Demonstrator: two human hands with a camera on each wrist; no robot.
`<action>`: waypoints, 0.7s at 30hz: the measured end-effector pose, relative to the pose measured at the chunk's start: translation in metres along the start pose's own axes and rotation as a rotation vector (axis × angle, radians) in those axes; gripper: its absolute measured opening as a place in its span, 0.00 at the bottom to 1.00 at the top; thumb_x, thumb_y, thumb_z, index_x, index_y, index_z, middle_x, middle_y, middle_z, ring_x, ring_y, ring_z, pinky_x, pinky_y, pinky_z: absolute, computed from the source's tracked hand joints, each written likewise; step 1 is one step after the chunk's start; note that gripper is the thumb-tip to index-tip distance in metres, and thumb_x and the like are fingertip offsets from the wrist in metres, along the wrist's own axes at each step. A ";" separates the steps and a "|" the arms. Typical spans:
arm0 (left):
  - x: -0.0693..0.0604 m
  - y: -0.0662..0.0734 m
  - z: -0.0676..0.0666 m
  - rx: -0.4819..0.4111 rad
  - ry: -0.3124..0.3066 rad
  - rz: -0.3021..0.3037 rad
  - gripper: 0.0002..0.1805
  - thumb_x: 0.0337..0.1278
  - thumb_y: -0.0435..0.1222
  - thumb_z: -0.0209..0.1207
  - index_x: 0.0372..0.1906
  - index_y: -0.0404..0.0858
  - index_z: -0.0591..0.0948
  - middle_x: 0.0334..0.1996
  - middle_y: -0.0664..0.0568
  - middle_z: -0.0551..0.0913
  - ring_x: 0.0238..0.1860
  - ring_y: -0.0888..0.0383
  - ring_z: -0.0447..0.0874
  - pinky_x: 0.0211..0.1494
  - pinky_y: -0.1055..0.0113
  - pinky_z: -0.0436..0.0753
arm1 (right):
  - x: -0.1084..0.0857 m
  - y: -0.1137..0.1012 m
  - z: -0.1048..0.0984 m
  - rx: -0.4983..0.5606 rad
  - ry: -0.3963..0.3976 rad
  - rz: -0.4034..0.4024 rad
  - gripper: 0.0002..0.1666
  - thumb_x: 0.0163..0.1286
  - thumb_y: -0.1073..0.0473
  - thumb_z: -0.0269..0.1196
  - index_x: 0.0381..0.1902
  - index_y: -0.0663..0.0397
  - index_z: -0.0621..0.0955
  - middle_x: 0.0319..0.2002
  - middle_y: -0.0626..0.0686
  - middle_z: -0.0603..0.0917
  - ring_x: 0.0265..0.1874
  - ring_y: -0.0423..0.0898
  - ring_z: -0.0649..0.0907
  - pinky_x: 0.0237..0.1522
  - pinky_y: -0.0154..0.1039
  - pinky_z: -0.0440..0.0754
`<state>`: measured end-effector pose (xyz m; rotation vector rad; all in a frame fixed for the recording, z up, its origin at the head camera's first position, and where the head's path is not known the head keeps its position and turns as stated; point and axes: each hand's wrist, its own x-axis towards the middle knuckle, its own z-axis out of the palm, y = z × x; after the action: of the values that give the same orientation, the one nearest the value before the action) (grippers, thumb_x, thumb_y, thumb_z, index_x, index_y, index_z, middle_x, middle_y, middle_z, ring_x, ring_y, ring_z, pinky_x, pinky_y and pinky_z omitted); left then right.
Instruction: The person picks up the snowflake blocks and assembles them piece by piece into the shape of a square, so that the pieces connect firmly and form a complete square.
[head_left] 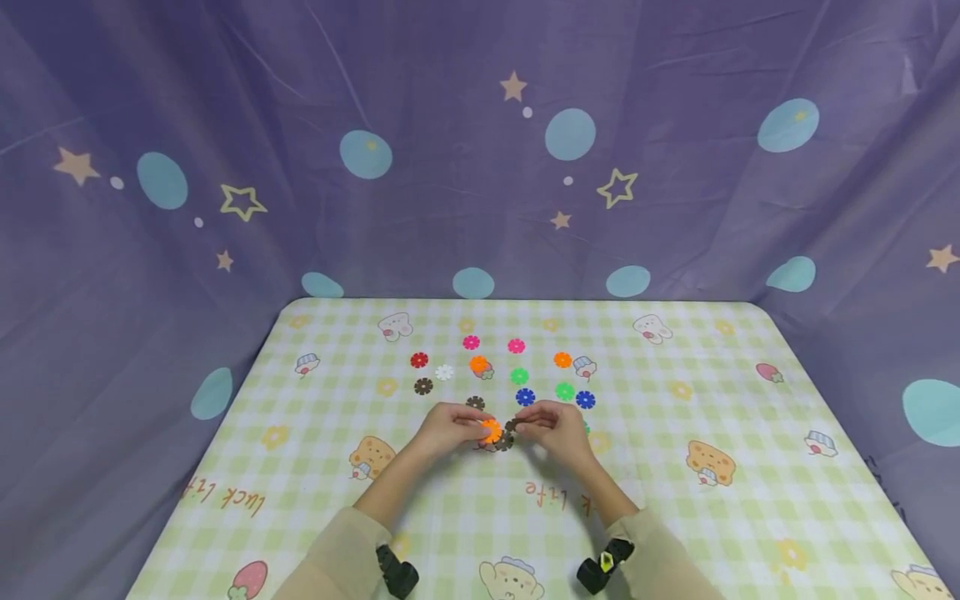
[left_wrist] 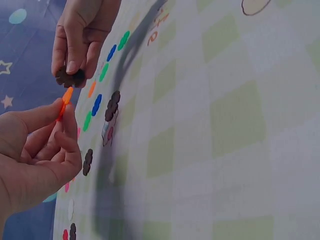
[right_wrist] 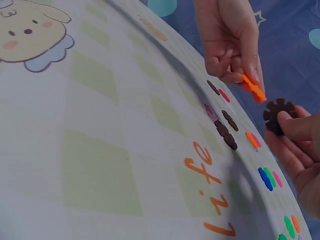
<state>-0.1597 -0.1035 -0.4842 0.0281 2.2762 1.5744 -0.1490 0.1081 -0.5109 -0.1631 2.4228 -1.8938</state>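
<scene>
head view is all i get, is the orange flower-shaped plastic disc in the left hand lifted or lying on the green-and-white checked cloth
Observer: Lifted. The right wrist view shows the left hand holding the orange flower-shaped plastic disc above the green-and-white checked cloth.
Operator: and the dark brown notched plastic disc in the right hand, where's the thumb on it
Observer: Across its face, as the right wrist view shows.

Forearms (head_left: 393, 490) angle inward; the left grip (head_left: 447, 429) and right grip (head_left: 558, 429) face each other, near but apart, each pinching with thumb (left_wrist: 74, 46) and fingers (left_wrist: 59, 49); the right's half-hidden fingers seem bent.
</scene>
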 end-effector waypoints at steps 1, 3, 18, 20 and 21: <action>0.000 0.001 0.000 -0.001 0.002 -0.006 0.15 0.48 0.34 0.69 0.44 0.36 0.86 0.33 0.45 0.89 0.29 0.61 0.86 0.41 0.64 0.86 | 0.000 0.000 0.001 0.001 0.009 -0.006 0.09 0.54 0.69 0.71 0.35 0.61 0.86 0.36 0.61 0.88 0.32 0.41 0.88 0.37 0.27 0.85; -0.001 0.003 0.001 0.015 0.007 -0.012 0.15 0.48 0.35 0.69 0.44 0.37 0.86 0.34 0.45 0.89 0.31 0.62 0.86 0.42 0.65 0.85 | -0.001 0.001 0.002 0.010 0.023 -0.025 0.09 0.53 0.69 0.71 0.35 0.61 0.86 0.35 0.61 0.88 0.32 0.43 0.88 0.38 0.27 0.85; -0.001 0.011 0.003 -0.004 0.029 -0.059 0.14 0.49 0.37 0.68 0.43 0.36 0.86 0.36 0.46 0.90 0.34 0.62 0.86 0.45 0.66 0.84 | -0.004 0.001 0.002 0.104 0.035 -0.068 0.10 0.54 0.69 0.71 0.36 0.66 0.85 0.36 0.67 0.87 0.31 0.35 0.87 0.40 0.29 0.86; -0.001 0.011 0.003 -0.008 0.033 -0.059 0.14 0.49 0.36 0.69 0.42 0.35 0.86 0.36 0.46 0.90 0.34 0.62 0.87 0.44 0.67 0.83 | -0.004 0.002 0.002 0.143 0.042 -0.047 0.12 0.53 0.69 0.71 0.37 0.68 0.84 0.37 0.68 0.87 0.31 0.35 0.88 0.40 0.30 0.86; -0.001 0.010 0.004 -0.016 0.037 -0.067 0.14 0.49 0.36 0.69 0.42 0.36 0.86 0.36 0.46 0.90 0.34 0.63 0.86 0.44 0.68 0.83 | -0.004 0.002 0.003 0.162 0.045 -0.035 0.12 0.53 0.69 0.71 0.37 0.69 0.84 0.38 0.69 0.86 0.31 0.35 0.88 0.40 0.30 0.86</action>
<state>-0.1599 -0.0963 -0.4757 -0.0814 2.2678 1.5713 -0.1451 0.1064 -0.5135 -0.1575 2.2947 -2.1198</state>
